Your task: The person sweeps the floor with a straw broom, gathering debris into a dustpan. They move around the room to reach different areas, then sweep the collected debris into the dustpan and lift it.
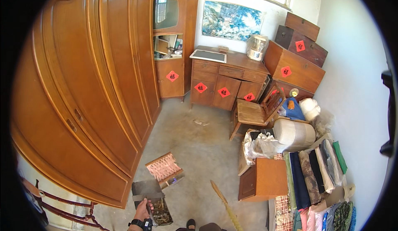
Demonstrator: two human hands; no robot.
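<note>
At the lower left, my left hand [143, 210], with a dark watch-like band on its wrist, grips a dark metal dustpan [147, 187]. Dry plant bits and dirt [160, 212] lie in the pan's lower part. My right hand is out of view. A long yellowish stick or broom [228, 209] with a brown pointed tip reaches up from the bottom edge, right of my feet; what holds it is hidden. Just beyond the dustpan, a small folding stool [164, 168] with a pink woven seat rests on the concrete floor [192, 144].
Tall wooden wardrobes [71, 75] line the left side, above a dark red wooden rack [65, 203]. A sideboard [227, 72] stands at the back, a wooden chair [250, 111] before it. Small debris [200, 121] lies mid-floor. A small cabinet [270, 178] and folded textiles [300, 181] line the right.
</note>
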